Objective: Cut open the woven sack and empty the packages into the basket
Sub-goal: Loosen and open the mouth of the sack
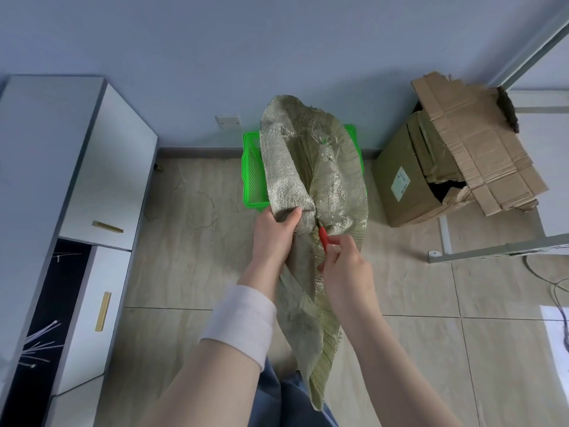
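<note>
A grey-green woven sack stands upright in front of me, its frayed lower part trailing down toward my legs. My left hand grips a bunched fold of the sack at mid-height. My right hand holds a red-handled cutter, whose tip points into the crease of the sack just right of my left thumb. Behind the sack lies a bright green plastic basket on the floor by the wall; the sack covers most of it. No packages show.
A white cabinet with gold handles stands along the left. A torn cardboard box sits at the right beside a white table leg. Cables lie at the far right. Loose fibres are scattered on the tiled floor.
</note>
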A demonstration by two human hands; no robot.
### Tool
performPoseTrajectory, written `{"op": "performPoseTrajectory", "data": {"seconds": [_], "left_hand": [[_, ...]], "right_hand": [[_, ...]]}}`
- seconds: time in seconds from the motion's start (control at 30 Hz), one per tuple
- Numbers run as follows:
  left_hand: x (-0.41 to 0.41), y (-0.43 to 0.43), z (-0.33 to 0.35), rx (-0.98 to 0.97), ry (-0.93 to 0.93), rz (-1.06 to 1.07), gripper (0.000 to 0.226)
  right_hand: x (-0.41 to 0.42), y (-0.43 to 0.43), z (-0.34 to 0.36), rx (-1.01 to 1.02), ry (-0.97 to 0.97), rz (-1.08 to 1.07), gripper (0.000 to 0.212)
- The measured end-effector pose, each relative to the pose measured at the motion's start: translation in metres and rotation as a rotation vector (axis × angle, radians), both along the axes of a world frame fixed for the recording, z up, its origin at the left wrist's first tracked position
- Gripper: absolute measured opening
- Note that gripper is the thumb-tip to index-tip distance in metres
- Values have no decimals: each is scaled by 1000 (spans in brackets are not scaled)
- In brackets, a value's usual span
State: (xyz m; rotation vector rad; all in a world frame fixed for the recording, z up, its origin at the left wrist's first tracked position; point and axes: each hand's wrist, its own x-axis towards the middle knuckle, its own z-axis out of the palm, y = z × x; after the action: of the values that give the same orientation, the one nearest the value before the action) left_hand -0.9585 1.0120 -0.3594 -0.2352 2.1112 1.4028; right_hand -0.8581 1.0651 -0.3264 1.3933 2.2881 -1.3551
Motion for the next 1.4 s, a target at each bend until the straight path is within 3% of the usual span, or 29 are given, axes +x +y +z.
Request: {"op": "performPoseTrajectory", "data": {"seconds": [0.23,0.77,1.4], "left_hand": [[-1,0,-1,43,-13,-5,31],[7,0,9,87,28,-75,25],[14,-10,14,85,124,49,18]], "right_hand": [[-12,2,-2,81,-1,92,27],[-17,5,-8,15,152,-27,24],[3,2,-13,-20,130,71,22]]}}
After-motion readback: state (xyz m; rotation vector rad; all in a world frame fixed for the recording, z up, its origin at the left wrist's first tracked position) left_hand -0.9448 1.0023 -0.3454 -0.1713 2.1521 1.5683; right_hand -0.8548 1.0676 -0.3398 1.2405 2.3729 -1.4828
